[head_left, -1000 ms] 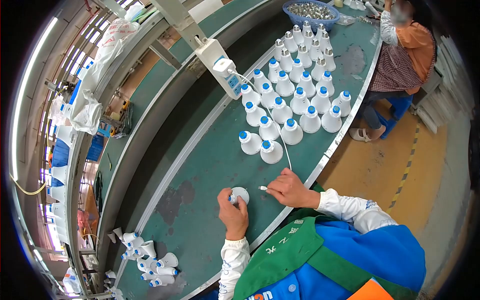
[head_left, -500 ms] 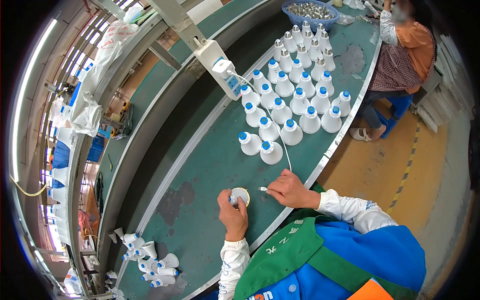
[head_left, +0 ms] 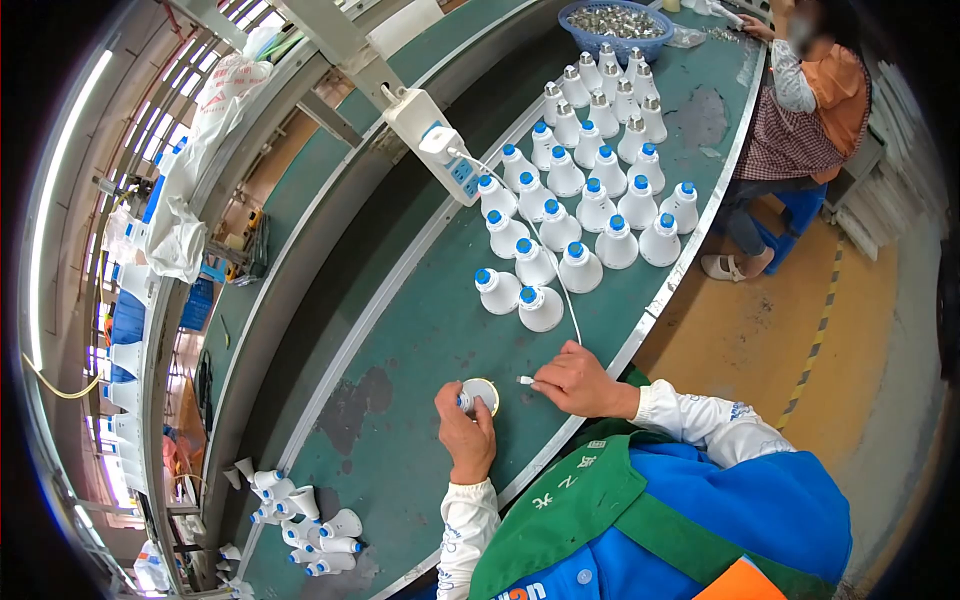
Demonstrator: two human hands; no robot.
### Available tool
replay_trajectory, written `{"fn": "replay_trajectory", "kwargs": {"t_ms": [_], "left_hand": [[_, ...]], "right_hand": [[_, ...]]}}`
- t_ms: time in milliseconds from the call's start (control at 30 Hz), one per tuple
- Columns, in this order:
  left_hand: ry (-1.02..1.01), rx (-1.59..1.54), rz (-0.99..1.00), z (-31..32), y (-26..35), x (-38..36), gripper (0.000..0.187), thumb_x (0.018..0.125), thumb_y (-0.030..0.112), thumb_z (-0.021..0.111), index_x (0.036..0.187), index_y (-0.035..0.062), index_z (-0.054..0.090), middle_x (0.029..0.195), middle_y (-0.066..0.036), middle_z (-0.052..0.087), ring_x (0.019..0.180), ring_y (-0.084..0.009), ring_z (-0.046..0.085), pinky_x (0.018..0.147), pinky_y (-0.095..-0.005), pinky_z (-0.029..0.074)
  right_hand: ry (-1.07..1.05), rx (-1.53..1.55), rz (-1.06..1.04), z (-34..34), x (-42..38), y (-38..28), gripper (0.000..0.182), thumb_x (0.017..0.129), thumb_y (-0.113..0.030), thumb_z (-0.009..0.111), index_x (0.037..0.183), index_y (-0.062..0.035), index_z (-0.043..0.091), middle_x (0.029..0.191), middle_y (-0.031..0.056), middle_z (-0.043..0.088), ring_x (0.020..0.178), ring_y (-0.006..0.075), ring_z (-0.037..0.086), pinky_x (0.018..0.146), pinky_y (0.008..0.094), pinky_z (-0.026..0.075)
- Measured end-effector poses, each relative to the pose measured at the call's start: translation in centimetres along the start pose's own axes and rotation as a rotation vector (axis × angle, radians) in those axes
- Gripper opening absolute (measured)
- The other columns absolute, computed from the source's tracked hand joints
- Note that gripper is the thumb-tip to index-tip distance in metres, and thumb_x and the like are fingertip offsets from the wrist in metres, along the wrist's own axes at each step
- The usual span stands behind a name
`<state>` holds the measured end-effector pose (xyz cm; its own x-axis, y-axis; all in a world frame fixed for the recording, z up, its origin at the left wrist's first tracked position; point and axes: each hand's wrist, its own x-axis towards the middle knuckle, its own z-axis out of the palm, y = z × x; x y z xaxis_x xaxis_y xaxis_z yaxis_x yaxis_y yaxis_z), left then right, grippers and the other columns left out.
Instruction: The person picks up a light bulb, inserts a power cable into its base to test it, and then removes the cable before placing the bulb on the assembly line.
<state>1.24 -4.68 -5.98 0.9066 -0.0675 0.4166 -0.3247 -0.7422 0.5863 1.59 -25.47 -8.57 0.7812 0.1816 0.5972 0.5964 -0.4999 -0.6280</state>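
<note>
My left hand (head_left: 467, 435) is closed around a small white lamp piece (head_left: 482, 394) with a yellowish rim, low over the green table. Just to the right, my right hand (head_left: 580, 382) pinches the white plug end (head_left: 525, 380) of a cable. The cable (head_left: 570, 298) runs up past the bulbs to a white adapter (head_left: 440, 144) on a power strip (head_left: 425, 125). A gap separates the plug from the lamp piece. Beyond my hands stand several white bulbs (head_left: 540, 309) with blue caps, and behind them several with metal caps (head_left: 600, 112).
More white bulbs (head_left: 325, 545) lie in a heap at the lower left. A blue basket (head_left: 618, 45) of metal parts stands at the far end of the green table (head_left: 420, 350). Another person (head_left: 810, 120) sits at the table's right side.
My hands and what they hold look nearly unchanged. The view has shifted slightly. The other person's forearm and hand have moved at the far end.
</note>
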Motion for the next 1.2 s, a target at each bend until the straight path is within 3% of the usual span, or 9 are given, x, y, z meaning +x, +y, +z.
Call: {"fn": "replay_trajectory", "kwargs": {"t_ms": [167,367,600,767,867,933,1033,1100,1200], "left_hand": [[-0.066,-0.019,-0.016,-0.8,-0.3,0.4,0.043,0.081,0.000,0.064,0.120,0.0035,0.046,0.114,-0.016,0.055,0.086,-0.0319,0.063,0.069,-0.0356,0.054],[-0.098,-0.149,-0.024,-0.6,-1.1,5.8,0.043,0.083,0.003,0.063,0.123,0.0050,0.048,0.115,-0.015,0.055,0.099,-0.0323,0.060,0.082,-0.0356,0.050],[0.053,-0.101,0.028,6.3,-3.5,16.4,0.045,0.081,0.007,0.065,0.123,0.0052,0.048,0.118,-0.017,0.055,0.106,-0.0344,0.056,0.091,-0.0386,0.044],[-0.031,-0.504,-0.169,11.3,-5.7,18.4,0.067,0.082,0.014,0.068,0.139,0.0048,0.034,0.131,-0.020,0.048,0.112,-0.0327,0.055,0.096,-0.0390,0.043],[-0.040,-0.349,-0.036,8.6,-4.2,16.5,0.077,0.083,0.019,0.068,0.145,0.0051,0.025,0.141,-0.019,0.037,0.118,-0.0330,0.051,0.096,-0.0402,0.044],[-0.077,-0.395,-0.153,4.9,-3.3,14.0,0.073,0.084,0.022,0.068,0.143,0.0039,0.028,0.143,-0.018,0.034,0.124,-0.0326,0.044,0.099,-0.0417,0.041],[0.086,-0.263,-0.094,-0.5,-5.2,9.3,0.067,0.083,0.021,0.069,0.138,0.0040,0.036,0.141,-0.019,0.037,0.125,-0.0350,0.043,0.102,-0.0433,0.037],[0.272,0.144,0.040,-5.4,-6.2,5.2,0.059,0.081,0.017,0.069,0.133,0.0038,0.043,0.141,-0.018,0.039,0.128,-0.0354,0.040,0.104,-0.0433,0.035],[0.476,0.430,-0.153,-12.1,-8.3,-1.4,0.058,0.078,0.018,0.071,0.129,0.0049,0.047,0.138,-0.019,0.041,0.129,-0.0369,0.038,0.107,-0.0466,0.026]], "right_hand": [[0.030,0.022,-0.007,0.2,-0.2,0.3,0.012,0.079,-0.014,0.067,0.070,-0.0090,0.060,0.058,0.0042,0.056,0.056,0.0221,0.055,0.062,0.0342,0.036],[-0.015,0.030,-0.030,0.2,-0.1,0.3,0.012,0.080,-0.016,0.066,0.072,-0.0095,0.060,0.057,0.0045,0.054,0.056,0.0228,0.054,0.062,0.0349,0.036],[-0.055,-0.034,-0.045,0.0,-0.2,0.2,0.011,0.080,-0.017,0.066,0.073,-0.0099,0.061,0.060,0.0054,0.057,0.057,0.0251,0.055,0.065,0.0369,0.039],[-0.048,-0.020,-0.050,0.1,-0.2,0.2,0.012,0.078,-0.016,0.067,0.070,-0.0103,0.061,0.058,0.0055,0.056,0.056,0.0245,0.056,0.063,0.0360,0.039],[-0.084,-0.029,-0.036,0.1,-0.2,0.4,0.012,0.076,-0.015,0.069,0.069,-0.0103,0.060,0.057,0.0056,0.056,0.055,0.0242,0.056,0.061,0.0358,0.038],[-0.102,-0.012,-0.059,0.1,0.0,0.2,0.013,0.075,-0.014,0.070,0.068,-0.0097,0.060,0.058,0.0059,0.057,0.055,0.0242,0.056,0.059,0.0361,0.037],[-0.104,0.006,-0.021,-0.2,0.4,-0.1,0.010,0.074,-0.010,0.070,0.069,-0.0078,0.061,0.061,0.0071,0.060,0.056,0.0254,0.057,0.057,0.0370,0.037],[-0.125,0.040,-0.037,-0.2,0.8,-0.6,0.009,0.074,-0.009,0.069,0.070,-0.0075,0.062,0.061,0.0073,0.060,0.056,0.0260,0.057,0.058,0.0372,0.037],[-0.174,0.077,-0.027,0.0,0.9,-0.7,0.007,0.074,-0.007,0.068,0.071,-0.0063,0.062,0.061,0.0077,0.060,0.056,0.0270,0.056,0.058,0.0374,0.036]]}}
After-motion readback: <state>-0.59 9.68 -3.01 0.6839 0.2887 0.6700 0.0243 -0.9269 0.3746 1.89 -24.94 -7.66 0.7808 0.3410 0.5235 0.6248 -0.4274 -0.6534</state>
